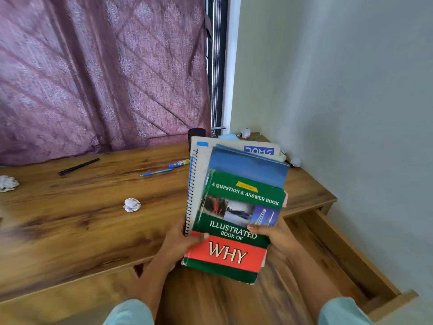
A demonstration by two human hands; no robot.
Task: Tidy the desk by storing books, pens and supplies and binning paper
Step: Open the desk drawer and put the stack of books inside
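Both hands on the stack: left hand grips the lower left edge, thumb flat on the top cover, fingers hidden underneath. Right hand grips the right edge, fingertips curled over the cover. Both are closed on it, nothing slack.

Stack contents, top down: green book, blue book, spiral notebook, DOMS pad. It's held tilted over the desk's front right corner, just beside the open drawer. Can't tell if the far end rests on the desk.

Handling, my read:
- Four bound items, so moderately heavy. Two hands is the right call.
- Covers look glossy and sizes don't match, so layers can shear and slide off each other if tilted further.
- Green book is worn and soft at the corners; it'll flex, so don't carry by it alone.
- Best hold: support from below under the biggest item, thumbs clamping from the top, opposite long edges. Keep the spiral side clear of fingers.

Left on the desk:
- paper ball mid-desk
- another ball at the left edge
- two more balls in the far right corner
- blue pen, black pen and glue stick toward the back edge
- dark cup at the back
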